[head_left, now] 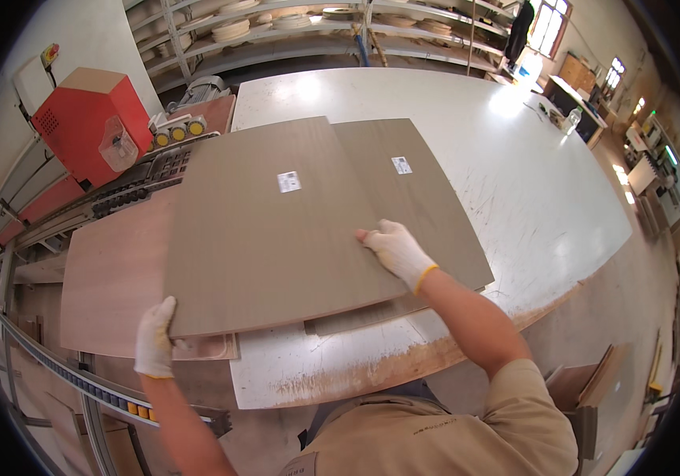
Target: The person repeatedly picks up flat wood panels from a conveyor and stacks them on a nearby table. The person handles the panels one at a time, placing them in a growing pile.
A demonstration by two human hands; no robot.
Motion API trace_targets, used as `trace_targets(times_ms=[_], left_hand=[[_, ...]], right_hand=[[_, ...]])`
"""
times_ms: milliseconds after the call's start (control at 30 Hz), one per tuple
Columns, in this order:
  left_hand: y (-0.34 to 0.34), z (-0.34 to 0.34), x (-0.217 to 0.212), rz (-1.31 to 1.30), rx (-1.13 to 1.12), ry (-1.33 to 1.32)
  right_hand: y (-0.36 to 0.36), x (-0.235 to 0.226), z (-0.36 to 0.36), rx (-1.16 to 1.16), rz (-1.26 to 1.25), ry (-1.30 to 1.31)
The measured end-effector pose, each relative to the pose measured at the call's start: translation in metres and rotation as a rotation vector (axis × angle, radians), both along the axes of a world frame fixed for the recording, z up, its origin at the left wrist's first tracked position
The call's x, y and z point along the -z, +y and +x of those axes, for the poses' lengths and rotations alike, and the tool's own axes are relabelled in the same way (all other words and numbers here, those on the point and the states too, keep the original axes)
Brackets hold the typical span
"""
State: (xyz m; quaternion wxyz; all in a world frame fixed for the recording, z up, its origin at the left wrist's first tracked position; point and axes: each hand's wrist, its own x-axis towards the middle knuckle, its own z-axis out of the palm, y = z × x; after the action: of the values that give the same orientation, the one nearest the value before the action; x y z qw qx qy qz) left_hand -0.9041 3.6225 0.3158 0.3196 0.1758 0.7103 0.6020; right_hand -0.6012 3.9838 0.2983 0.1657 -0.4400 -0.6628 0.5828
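A large grey-brown wood panel [265,238] with a small white label lies slanted across the table's left part, its near left corner jutting past the table. My left hand [155,337], in a white glove, grips that corner, thumb on the side edge and fingertips partly hidden underneath. At the panel's right edge is my gloved right hand [397,252], thumb over the top face and the other fingers bent at the edge. Beneath and to the right lies a second labelled panel [427,202] of the same colour, partly covered. More board edges show under it.
The white table [546,182] has a worn, chipped front edge. Left of it stand a red-housed machine [90,127], a pinkish board surface [114,278] and a roller rail [78,381]. Shelves [276,51] line the back. Boards [594,381] lean at the right.
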Motion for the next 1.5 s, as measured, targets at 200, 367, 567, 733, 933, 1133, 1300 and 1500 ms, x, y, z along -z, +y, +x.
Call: trace_targets(times_ms=[200, 367, 567, 733, 933, 1133, 1300, 1500], left_hand=[[0.051, 0.097, -0.004, -0.037, -0.066, -0.15], [0.1, 0.151, -0.012, -0.073, -0.018, -0.139], [0.129, 0.166, 0.005, -0.389, 0.137, 0.343], [0.105, 0.149, 0.088, -0.556, 0.291, 1.003], [0.156, 0.176, 0.092, -0.012, 0.223, 0.282], [0.149, 0.177, 0.088, 0.038, 0.248, 0.151], [0.143, 0.167, 0.086, 0.2, 0.247, -0.023], [0.144, 0.17, 0.092, 0.117, 0.243, 0.091]], right_hand=[[0.037, -0.001, 0.096, 0.092, -0.021, 0.086], [0.076, -0.011, 0.153, 0.188, -0.099, 0.116], [0.131, -0.011, 0.186, -0.115, 0.387, -0.436], [0.14, 0.049, 0.206, -0.13, 0.393, -0.41], [0.169, 0.112, 0.223, 0.004, 0.057, 0.236], [0.103, 0.05, 0.198, 0.073, -0.043, 0.083], [0.102, 0.056, 0.203, 0.058, -0.106, 0.146], [0.101, 0.057, 0.201, 0.032, -0.021, 0.14]])
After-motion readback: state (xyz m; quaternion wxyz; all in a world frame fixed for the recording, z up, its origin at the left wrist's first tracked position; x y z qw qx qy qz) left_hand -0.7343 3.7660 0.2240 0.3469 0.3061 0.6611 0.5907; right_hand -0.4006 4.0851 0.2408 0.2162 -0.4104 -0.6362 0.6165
